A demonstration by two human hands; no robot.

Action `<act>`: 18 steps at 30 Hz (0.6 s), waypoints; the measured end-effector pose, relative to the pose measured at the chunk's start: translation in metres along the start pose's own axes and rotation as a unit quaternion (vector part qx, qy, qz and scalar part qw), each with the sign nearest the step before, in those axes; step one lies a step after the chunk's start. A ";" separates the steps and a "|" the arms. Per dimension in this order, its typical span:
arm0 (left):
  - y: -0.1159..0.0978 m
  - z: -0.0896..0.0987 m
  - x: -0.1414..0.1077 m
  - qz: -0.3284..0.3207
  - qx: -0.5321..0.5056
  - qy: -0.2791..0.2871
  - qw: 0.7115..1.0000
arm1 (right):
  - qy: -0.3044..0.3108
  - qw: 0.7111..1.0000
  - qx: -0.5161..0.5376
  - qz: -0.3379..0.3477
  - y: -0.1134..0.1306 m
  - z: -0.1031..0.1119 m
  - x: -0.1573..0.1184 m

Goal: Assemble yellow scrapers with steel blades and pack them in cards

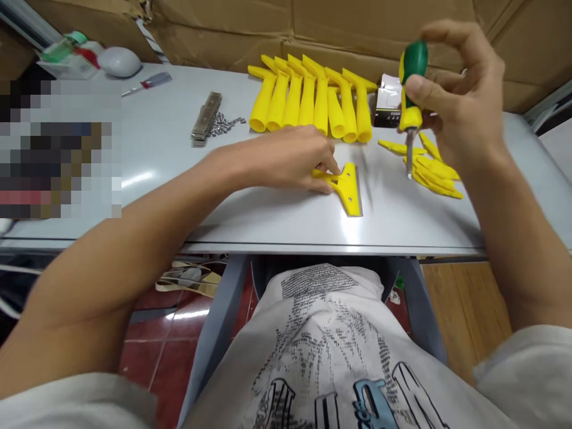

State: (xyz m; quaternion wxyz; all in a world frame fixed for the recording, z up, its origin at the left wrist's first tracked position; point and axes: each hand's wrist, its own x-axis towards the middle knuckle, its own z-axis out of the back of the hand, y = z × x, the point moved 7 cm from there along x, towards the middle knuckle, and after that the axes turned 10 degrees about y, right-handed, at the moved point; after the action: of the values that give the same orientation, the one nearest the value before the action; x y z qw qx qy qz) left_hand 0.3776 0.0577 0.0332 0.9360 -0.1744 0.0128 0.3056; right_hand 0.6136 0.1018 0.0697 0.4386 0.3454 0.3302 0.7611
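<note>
My left hand point(297, 158) is closed on the handle of a yellow scraper point(351, 193), which lies on the white table with its wide head pointing right. Two small screws show in that head, and a thin blade edge runs along its right side. Raised above the table, my right hand point(469, 95) grips a screwdriver point(415, 65) by its green and yellow handle, shaft pointing down. Below the shaft is a pile of flat yellow plastic pieces point(435, 173). Behind my left hand stands a row of several yellow scraper handles point(307, 98).
A stack of metal blades point(207, 118) lies left of the handles, beside loose screws point(226, 124). A small black and white box point(388, 104) sits at the back right. Farther left are a brush-like tool point(154, 81) and a white rounded object point(120, 61). Cardboard point(223, 27) lines the back.
</note>
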 end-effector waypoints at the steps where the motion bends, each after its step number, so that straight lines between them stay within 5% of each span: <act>1: -0.002 0.005 -0.005 0.005 -0.005 -0.004 1.000 | -0.016 1.000 0.009 -0.015 -0.005 0.005 0.000; 5: -0.005 0.031 -0.024 0.050 0.016 -0.055 0.997 | 0.035 0.989 -0.090 -0.111 -0.023 -0.007 -0.006; 11: -0.006 0.040 -0.034 0.099 -0.009 -0.134 0.986 | 0.171 0.963 -0.187 -0.089 -0.026 -0.045 -0.028; 16: -0.005 0.031 -0.034 0.076 -0.013 -0.198 0.977 | 0.106 0.986 -0.106 -0.078 -0.007 -0.026 -0.028; 18: -0.004 0.029 -0.033 0.066 -0.009 -0.218 0.974 | 0.123 0.988 -0.015 -0.092 0.003 -0.027 -0.020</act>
State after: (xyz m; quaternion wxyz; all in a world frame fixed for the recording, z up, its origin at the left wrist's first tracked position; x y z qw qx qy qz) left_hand 0.3505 0.0451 0.0664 0.8922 -0.1112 -0.1830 0.3977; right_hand 0.5973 0.0772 0.0529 0.4678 0.2110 0.4007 0.7590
